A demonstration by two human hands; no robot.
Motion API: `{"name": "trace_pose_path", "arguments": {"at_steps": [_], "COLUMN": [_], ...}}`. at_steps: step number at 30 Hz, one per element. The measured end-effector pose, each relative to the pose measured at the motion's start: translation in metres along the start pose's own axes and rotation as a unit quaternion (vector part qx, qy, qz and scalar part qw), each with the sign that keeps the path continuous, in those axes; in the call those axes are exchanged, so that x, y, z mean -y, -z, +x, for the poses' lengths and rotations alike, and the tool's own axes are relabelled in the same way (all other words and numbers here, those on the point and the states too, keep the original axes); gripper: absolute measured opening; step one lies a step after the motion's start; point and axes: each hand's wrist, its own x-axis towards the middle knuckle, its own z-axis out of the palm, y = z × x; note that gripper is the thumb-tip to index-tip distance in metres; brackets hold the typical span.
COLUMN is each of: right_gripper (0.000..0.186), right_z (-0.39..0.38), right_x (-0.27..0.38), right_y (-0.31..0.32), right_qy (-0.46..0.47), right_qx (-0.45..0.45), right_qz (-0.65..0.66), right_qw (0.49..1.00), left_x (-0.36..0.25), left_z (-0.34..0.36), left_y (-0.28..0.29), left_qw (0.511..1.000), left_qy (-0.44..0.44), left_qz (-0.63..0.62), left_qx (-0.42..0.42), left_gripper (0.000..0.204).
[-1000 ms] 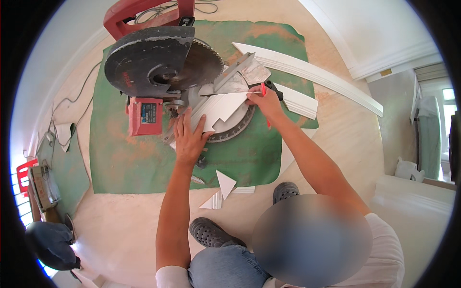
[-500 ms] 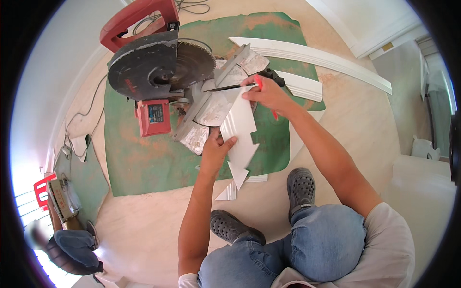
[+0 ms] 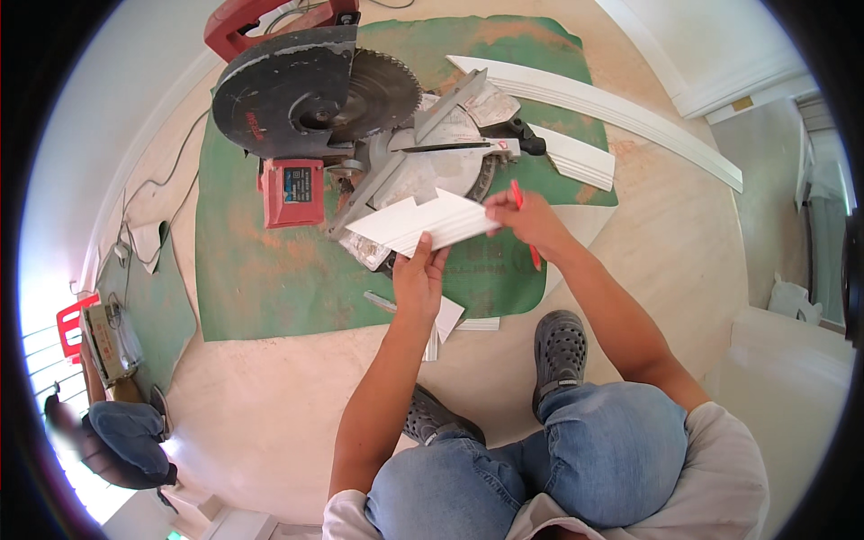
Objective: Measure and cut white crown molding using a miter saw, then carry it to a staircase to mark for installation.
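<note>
1. Two bare hands at work, centre of the frame, with one notched white piece (image 3: 416,222) between them.
2. Left hand (image 3: 420,277): closed on the piece's lower edge, thumb on the upper face, fingers beneath.
3. Right hand (image 3: 533,225): fingers drawn in narrow around a slim red stick (image 3: 535,258), fingertips at the piece's right end; how firmly they pinch that end, cannot tell.
4. Piece: ridged face up, pointed at left, notch in its upper edge. Overlaps the lower part of the saw table (image 3: 450,162) in view; contact with it unclear.
5. Mitre saw (image 3: 292,103), upper left of centre: head raised, toothed blade showing, red motor housing (image 3: 294,193) below.
6. Green mat (image 3: 252,301), dusty, lies under the saw.
7. Upper right: one long white moulding (image 3: 612,112), one shorter moulding (image 3: 573,157) below it.
8. Small white offcuts (image 3: 477,324) beyond the left forearm, lower centre.
9. Lower left: another person (image 3: 130,436), crouched.
</note>
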Motion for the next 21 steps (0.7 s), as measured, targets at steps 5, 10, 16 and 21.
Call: {"name": "trace_pose_path", "arguments": {"at_steps": [5, 10, 16, 21], "right_gripper": [0.022, 0.021, 0.023, 0.027], "right_z": [0.069, 0.112, 0.091, 0.061], "right_x": [0.008, 0.01, 0.023, 0.043], "right_y": [0.004, 0.013, 0.016, 0.055], "right_qy": [0.092, 0.124, 0.105, 0.119], "right_qx": [-0.042, -0.065, -0.163, -0.216], "right_qz": [0.04, -0.027, -0.173, -0.127], "right_qw": [0.994, 0.99, 0.966, 0.961], "left_x": [-0.022, -0.043, -0.061, -0.062], "left_z": [0.001, 0.027, 0.057, 0.072], "left_y": [0.013, 0.021, 0.031, 0.032], "left_qw": [0.939, 0.428, 0.377, 0.381], "left_qy": [0.152, -0.462, -0.466, -0.483], "left_qz": [0.301, 0.773, 0.794, 0.778], "left_qx": [-0.07, 0.074, 0.102, 0.126], "left_gripper": [0.024, 0.046, 0.054, 0.054]}}
